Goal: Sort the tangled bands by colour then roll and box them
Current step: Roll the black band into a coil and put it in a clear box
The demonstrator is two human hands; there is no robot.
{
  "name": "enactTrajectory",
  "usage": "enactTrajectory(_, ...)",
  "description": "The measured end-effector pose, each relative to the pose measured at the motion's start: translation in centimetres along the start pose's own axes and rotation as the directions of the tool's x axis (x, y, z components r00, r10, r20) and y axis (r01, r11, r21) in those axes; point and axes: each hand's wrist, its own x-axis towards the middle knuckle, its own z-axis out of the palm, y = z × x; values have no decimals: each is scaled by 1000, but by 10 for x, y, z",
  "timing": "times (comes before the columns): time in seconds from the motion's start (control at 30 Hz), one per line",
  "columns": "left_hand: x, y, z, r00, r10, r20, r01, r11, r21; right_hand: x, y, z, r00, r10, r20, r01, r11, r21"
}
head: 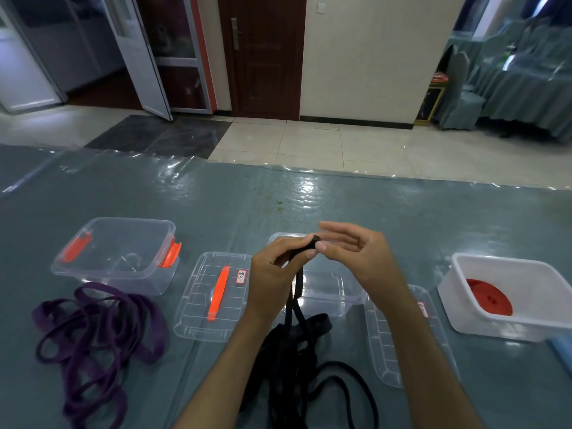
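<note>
A black band (298, 345) lies in a loose heap at the table's near middle, one strand rising to my hands. My left hand (275, 274) pinches its end, where a small tight roll shows at the fingertips. My right hand (356, 252) touches that roll with thumb and forefinger, its other fingers spread. Behind my hands stands a clear box (328, 289). A tangle of purple band (96, 339) lies at the near left. A rolled red band (489, 297) sits in the white box (526, 267) on the right.
A second clear box (120, 252) with orange clips stands at the left. One clear lid with an orange handle (213, 295) lies left of my hands, another lid (399, 345) lies under my right forearm. The table has a glossy plastic cover (309, 193).
</note>
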Motion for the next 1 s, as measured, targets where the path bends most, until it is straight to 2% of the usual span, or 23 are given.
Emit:
enactTrajectory(0.1,3,1,4,1000,11,-3,-11,1000,19,2,-1,5,995,-97,1,97,991,88)
enactTrajectory(0.23,-2,2,7,1000,-11,-2,11,1000,-24,5,3,9,978,-201,-61,201,980,-7)
enactTrajectory(0.5,6,15,8,995,-58,83,66,992,-103,2,5,11,974,-189,-124,216,942,259)
enactTrajectory(0.57,6,17,7,994,-69,80,77,991,-105,1,7,12,973,-199,-118,222,944,243)
enactTrajectory(0.67,4,20,5,995,-75,61,82,989,-124,1,8,8,962,-245,-120,256,963,83)
enactTrajectory(0.73,3,24,4,995,-95,27,98,982,-162,1,7,5,960,-265,-93,269,962,36)
enactTrajectory(0.87,4,32,6,995,-104,0,102,974,-202,0,4,5,960,-278,-41,281,951,126)
enactTrajectory(1.0,8,39,8,995,-78,-58,62,968,-241,0,6,8,958,-282,-53,287,937,198)
